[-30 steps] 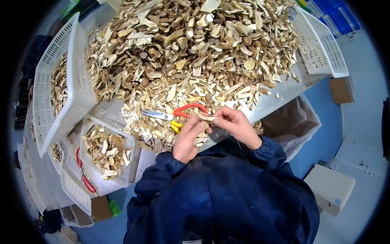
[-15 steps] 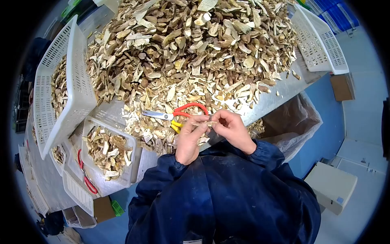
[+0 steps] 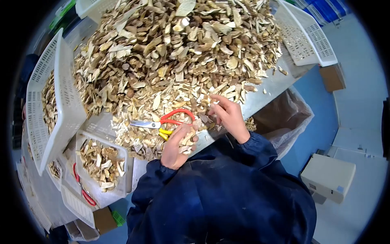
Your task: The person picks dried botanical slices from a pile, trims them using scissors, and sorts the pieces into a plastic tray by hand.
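Observation:
Dried mushroom slices (image 3: 162, 44) rise in a large heap on the metal table, with paler, smaller pieces spread along the near side. My right hand (image 3: 230, 118) reaches over the near pieces, thumb and forefinger apart close to some slices. Low above the scraps, my left hand (image 3: 175, 147) has its fingers loosely curled and thumb apart; I make out nothing held in it. Red-handled scissors (image 3: 177, 116) lie just beyond the left fingers, their blades pointing left. A yellow-handled tool (image 3: 165, 133) lies partly hidden beside them.
A white perforated basket (image 3: 67, 97) with slices stands tilted at left, another basket (image 3: 302, 34) at far right. A white tray (image 3: 124, 156) of slices sits near left, beside another red-handled tool (image 3: 82, 188). A lined bin (image 3: 284, 118) stands below the right table edge.
My hands, which were together at a small slice, have separated. The right has moved up toward the heap; the left has dropped back left. The whole view has shifted slightly.

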Tool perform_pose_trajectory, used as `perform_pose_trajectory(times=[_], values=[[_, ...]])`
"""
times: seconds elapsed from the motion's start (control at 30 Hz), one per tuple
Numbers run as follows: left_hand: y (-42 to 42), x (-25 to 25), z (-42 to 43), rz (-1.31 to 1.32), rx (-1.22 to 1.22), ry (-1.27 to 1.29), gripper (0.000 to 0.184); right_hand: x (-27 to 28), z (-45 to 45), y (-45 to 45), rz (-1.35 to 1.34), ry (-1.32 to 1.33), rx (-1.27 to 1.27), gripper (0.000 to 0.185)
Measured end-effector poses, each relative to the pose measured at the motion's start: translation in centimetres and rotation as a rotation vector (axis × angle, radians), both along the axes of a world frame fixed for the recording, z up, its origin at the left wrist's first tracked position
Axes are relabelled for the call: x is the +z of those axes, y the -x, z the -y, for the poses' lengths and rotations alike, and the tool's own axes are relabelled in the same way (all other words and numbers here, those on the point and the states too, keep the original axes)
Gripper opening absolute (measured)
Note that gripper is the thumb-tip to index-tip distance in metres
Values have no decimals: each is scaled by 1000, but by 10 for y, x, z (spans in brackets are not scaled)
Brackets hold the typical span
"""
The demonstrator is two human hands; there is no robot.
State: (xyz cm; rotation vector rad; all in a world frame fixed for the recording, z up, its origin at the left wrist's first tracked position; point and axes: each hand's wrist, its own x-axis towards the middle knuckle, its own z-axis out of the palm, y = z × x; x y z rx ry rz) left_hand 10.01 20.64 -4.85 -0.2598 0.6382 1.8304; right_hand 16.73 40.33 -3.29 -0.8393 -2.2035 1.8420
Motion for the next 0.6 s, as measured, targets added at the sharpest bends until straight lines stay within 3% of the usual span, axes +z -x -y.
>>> perform_pose_trajectory(times=[0.07,0.1,0.13,0.2,0.3,0.43,0.53,0.6], values=[[1,-1,3,78,-35,-15,15,-1,-15,-5,-9,-343,-84,21],[1,-8,4,110,-47,-69,16,2,-25,-9,-4,-273,-225,16],[1,-7,3,114,-59,-84,15,-3,-41,-15,56,-498,-258,14],[0,-4,1,121,-79,-112,12,-15,-67,-21,2,-659,-293,13],[-5,-18,1,225,-85,-289,18,-24,-71,-26,40,-869,-101,14],[-8,-18,1,249,-96,-203,21,-29,-60,-18,117,-1061,-45,17],[-7,-19,2,237,-96,-199,23,-25,-58,-17,80,-952,8,12],[-7,-21,1,222,-70,-204,24,-18,-52,-17,64,-416,-20,14]])
